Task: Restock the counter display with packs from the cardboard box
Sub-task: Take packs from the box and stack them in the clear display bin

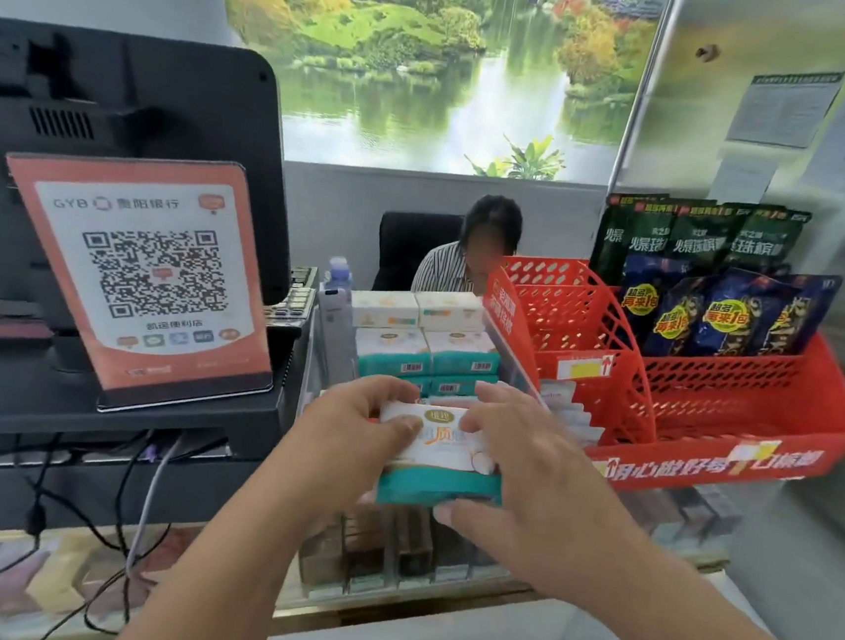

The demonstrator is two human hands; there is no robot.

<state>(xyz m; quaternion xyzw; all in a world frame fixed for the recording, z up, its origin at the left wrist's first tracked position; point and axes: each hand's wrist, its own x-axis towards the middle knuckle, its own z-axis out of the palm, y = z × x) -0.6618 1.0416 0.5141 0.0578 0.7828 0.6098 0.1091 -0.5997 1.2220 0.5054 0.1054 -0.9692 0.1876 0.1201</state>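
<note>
Seen over my remote feed: "GYB 贵阳银行" heads the orange payment sign [138,277], above a large QR code [157,271], with "凯运便利店" printed beneath it. The green packs [696,238] at the back of the red display tray [742,407] carry "爆珠槟榔" in white. Round yellow stickers [720,316] on the blue packs [752,300] say "再来1包". As far as I can make out, the tray's front lip reads "用心做好每一口槟榔". Small barcode labels sit on the stacked tissue packs [427,351]. The white-and-teal pack [444,451] shows gold characters I cannot read, and the wall notices [786,107] are too blurred.
</note>
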